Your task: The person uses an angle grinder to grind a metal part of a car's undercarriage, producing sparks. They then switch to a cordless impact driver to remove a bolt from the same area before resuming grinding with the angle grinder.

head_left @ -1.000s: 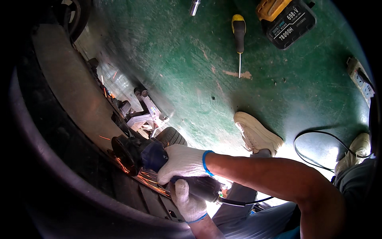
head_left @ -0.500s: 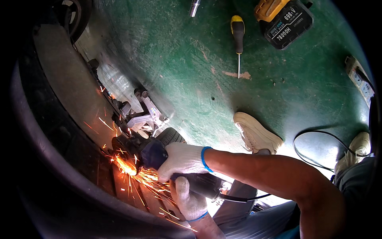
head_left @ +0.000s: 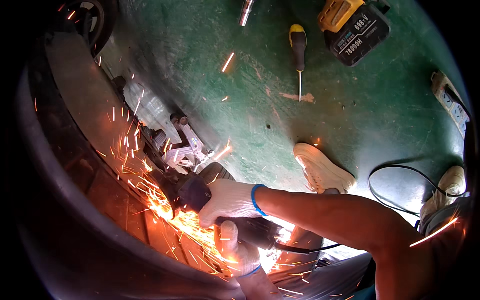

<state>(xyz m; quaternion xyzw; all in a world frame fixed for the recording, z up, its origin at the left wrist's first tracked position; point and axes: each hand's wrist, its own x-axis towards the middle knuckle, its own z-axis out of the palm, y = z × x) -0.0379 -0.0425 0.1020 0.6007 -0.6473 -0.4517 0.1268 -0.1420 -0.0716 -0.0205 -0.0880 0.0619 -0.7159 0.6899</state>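
An angle grinder (head_left: 194, 192), dark with a black body, runs against the inside of a vehicle's wheel arch (head_left: 117, 210). Bright orange sparks (head_left: 187, 227) spray from its disc, whose edge is partly lost in the glare. My right hand (head_left: 231, 199), in a white knit glove with a blue cuff, is wrapped round the grinder just behind its head. Below it my left hand (head_left: 240, 252), gloved likewise, grips the grinder's body from underneath, with the thumb up along its side. A black power cord (head_left: 295, 248) leaves the rear of the tool.
A metal jack (head_left: 187, 145) stands beyond the grinder, near a tyre (head_left: 216, 171). On the green floor lie a yellow-and-black screwdriver (head_left: 299, 50), a metal socket (head_left: 245, 12), a cordless tool's battery (head_left: 357, 37) and a power strip (head_left: 450, 102). A looped cable (head_left: 385, 170) lies beside my shoe (head_left: 322, 167).
The spark spray has grown much larger and scatters wider, over the floor, my left glove and my legs. The grinder and both hands have barely shifted.
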